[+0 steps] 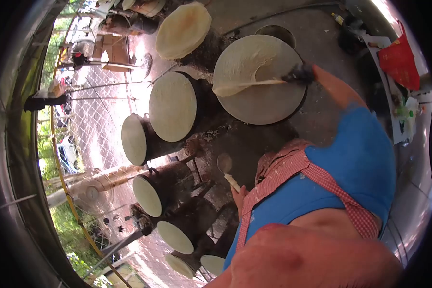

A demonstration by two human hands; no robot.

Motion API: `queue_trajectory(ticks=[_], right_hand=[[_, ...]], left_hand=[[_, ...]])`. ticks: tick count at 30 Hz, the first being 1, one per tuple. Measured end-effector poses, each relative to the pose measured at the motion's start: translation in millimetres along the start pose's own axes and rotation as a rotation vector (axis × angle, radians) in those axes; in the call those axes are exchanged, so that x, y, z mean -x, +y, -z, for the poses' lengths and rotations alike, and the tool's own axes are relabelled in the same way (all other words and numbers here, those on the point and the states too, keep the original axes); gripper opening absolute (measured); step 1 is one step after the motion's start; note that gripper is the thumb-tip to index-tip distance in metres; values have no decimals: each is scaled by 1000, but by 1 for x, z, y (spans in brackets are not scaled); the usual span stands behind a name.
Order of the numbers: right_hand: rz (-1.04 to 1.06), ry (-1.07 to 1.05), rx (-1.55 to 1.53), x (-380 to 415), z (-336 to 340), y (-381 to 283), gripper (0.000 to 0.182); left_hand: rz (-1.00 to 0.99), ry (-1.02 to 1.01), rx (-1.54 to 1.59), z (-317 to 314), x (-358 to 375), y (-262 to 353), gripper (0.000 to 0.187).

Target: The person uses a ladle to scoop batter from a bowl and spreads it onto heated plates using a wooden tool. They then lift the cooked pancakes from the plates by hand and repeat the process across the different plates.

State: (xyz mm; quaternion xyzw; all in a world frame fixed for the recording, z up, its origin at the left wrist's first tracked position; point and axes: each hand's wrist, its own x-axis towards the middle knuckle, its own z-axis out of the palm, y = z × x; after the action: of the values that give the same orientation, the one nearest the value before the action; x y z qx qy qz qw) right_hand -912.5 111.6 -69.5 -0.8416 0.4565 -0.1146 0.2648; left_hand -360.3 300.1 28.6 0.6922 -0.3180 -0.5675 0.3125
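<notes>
My right hand (299, 75), in a dark glove, is closed at the narrow end of a long, flat, pale batter spreader (249, 86). The spreader lies across a large round griddle (273, 108). Pale batter (237, 57) covers the upper part of that griddle in this view, with a curved ridge near the spreader; the rest looks greyer. Low by my body, my left hand (240, 197) is wrapped round the light handle of a ladle (224, 163). Part of that hand is hidden by my checked apron (278, 168).
Round pale-topped griddles (173, 106) on dark drum-like stands curve along the front, with smaller ones (147, 196) further off. A thin flatbread (184, 30) lies on another stand. A chain-link fence (98, 101) stands beyond. A red bag (399, 60) sits on a side table.
</notes>
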Motion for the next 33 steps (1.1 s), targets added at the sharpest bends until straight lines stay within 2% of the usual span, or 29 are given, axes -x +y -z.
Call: queue_trajectory(ticks=[1,2,3,5,7,8,9,11,12,14,15,16,18,20,21,22,23,26,28,30,32,33], right_hand=[[21,108,-137,19,5,-17,28],[37,97,-129,23,22,-34,28],[-83,115,-223,25,45,-48,28],[-44,113,382,11,38,-17,28],[-387,223,-332,-32,61,-21,31],[-394,225,-337,-39,67,-19,31],[-133,115,-220,-45,70,-18,31],[29,-41,-206,-37,44,-17,31],[-73,-96,-282,-21,33,-7,30],[-176,-167,-127,18,57,-53,31],[-164,-176,-108,16,48,-24,31],[186,67,224,10,33,21,29],[23,219,125,-9,49,-3,27],[-500,53,-484,-59,91,-51,23],[-510,-5,-687,-71,100,-55,20],[-521,-8,-697,-68,95,-47,20],[-341,-80,-590,-67,85,-37,20],[-34,-123,-387,-17,68,-9,18],[-571,-396,-426,17,98,-47,19],[-389,-166,-400,39,96,-20,18],[-864,-139,-617,-5,98,-37,23],[-702,-109,-628,-33,102,-49,18]], left_hand=[[-1,-7,38,-1,1,-2,62],[-10,-15,75,-1,0,-3,61],[-3,31,-30,1,-2,-6,61],[-13,48,-5,5,-2,-16,61],[-17,47,-4,15,-8,-31,60],[-57,30,57,20,-13,-43,61],[-72,28,78,25,-11,-42,61],[-75,38,44,25,0,-25,61],[-66,46,5,14,2,-14,61],[-16,82,-13,18,6,-14,60],[9,81,86,21,4,-20,60],[31,75,186,19,-1,-25,59],[59,97,133,18,10,-17,60],[97,119,197,16,15,-12,60],[109,114,187,13,16,-13,60],[119,120,211,12,16,-15,59],[129,131,231,15,18,-14,59],[105,106,171,13,22,-16,55],[152,91,177,21,24,-30,55],[210,92,265,14,25,-27,56],[229,80,253,16,32,-25,58],[233,101,280,16,34,-23,58]])
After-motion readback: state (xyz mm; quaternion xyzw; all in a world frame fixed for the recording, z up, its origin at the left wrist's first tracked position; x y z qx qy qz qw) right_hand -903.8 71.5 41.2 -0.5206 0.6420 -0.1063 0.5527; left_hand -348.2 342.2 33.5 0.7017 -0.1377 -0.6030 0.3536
